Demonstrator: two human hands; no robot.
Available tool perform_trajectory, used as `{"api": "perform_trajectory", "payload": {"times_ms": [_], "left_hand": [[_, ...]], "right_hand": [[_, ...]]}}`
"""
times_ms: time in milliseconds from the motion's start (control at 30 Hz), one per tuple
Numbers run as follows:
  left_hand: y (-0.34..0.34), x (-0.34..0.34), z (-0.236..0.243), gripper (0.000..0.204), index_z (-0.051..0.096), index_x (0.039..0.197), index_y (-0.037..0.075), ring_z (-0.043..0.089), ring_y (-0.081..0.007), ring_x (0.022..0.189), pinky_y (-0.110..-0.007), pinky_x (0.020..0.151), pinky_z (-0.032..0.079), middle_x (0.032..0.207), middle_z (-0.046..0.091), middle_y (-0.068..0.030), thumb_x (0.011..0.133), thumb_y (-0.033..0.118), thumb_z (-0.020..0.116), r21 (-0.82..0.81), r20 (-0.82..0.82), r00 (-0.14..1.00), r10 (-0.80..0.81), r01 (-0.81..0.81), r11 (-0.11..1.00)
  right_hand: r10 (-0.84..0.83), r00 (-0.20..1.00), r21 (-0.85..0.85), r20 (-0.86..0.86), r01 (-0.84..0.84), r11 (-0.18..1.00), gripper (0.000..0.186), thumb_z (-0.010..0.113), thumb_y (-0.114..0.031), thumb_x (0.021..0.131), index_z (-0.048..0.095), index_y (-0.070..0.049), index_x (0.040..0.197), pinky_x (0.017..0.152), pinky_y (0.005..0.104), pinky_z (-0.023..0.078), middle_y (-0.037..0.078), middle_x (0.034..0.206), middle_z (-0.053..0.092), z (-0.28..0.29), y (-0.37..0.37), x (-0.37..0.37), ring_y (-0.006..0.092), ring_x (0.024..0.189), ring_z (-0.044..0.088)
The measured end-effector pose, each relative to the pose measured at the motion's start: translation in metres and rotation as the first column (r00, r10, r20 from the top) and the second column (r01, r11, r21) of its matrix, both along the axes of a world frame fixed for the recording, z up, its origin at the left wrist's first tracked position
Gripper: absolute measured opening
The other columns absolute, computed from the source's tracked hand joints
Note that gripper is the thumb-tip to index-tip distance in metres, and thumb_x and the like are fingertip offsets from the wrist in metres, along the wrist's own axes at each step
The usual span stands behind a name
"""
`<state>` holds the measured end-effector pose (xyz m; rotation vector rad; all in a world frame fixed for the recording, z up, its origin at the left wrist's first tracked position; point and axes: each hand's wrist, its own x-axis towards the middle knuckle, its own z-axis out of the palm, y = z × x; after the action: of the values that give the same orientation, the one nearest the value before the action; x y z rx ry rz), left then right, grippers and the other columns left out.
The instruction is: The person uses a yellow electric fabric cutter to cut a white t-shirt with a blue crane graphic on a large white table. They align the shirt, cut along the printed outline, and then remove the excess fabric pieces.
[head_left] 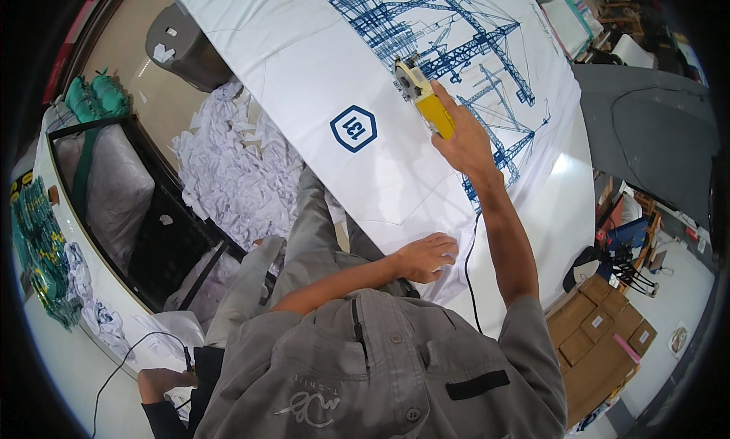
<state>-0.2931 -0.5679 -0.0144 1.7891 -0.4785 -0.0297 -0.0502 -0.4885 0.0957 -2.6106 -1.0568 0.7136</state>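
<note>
This is a cloth workshop: wide blue-and-white cloth (304, 82), a small yellow cutting machine (433, 114), white crumpled scraps (236, 165) heaped left.

White cloth (304, 82), upper centre: cut off by top edge. Yellow cutter (434, 114), centre: partly covered by right hand (465, 141). Black cord (468, 275), lower centre: end hidden.

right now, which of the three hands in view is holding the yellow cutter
The person's right hand, wrapped around the yellow cutter. The left hand touches the white cloth, and the co-worker's hand is away at lower left.
</note>
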Motion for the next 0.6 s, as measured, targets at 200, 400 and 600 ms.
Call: {"api": "perform_trajectory", "payload": {"times_ms": [200,400,600], "left_hand": [[0.027,0.009,0.012,0.029,0.072,0.115,0.008,0.057,-0.0326,0.129,-0.045,0.113,0.043,0.127,0.067,-0.0118,0.089,0.022,0.072,-0.18,-0.162,0.984,0.073,-0.102,0.978],[0.098,0.014,0.029,0.021,0.074,0.107,0.01,0.066,-0.0332,0.103,-0.045,0.094,0.05,0.106,0.072,-0.01,0.088,0.021,0.075,-0.131,-0.168,0.934,0.316,-0.339,0.932],[0.185,0.02,0.034,0.011,0.075,0.096,0.008,0.068,-0.0332,0.092,-0.043,0.084,0.052,0.095,0.073,-0.0093,0.086,0.012,0.077,-0.08,-0.106,0.819,0.564,-0.572,0.816]], "right_hand": [[0.023,1.0,0.03,0.008,-0.024,0.999,0.098,0.068,-0.011,0.083,0.028,-0.044,0.166,0.092,0.0496,0.056,0.017,0.104,0.064,0.0,0.028,0.006,0.0388,0.102,0.068],[0.036,0.999,0.05,0.015,-0.037,0.998,0.098,0.069,-0.01,0.083,0.029,-0.044,0.166,0.09,0.0494,0.056,0.017,0.103,0.064,-0.001,0.055,0.01,0.0385,0.101,0.068],[0.045,0.998,0.062,0.044,-0.048,0.997,0.096,0.07,-0.012,0.084,0.03,-0.043,0.166,0.089,0.05,0.057,0.018,0.104,0.065,-0.003,0.084,0.014,0.0389,0.1,0.069]]}}
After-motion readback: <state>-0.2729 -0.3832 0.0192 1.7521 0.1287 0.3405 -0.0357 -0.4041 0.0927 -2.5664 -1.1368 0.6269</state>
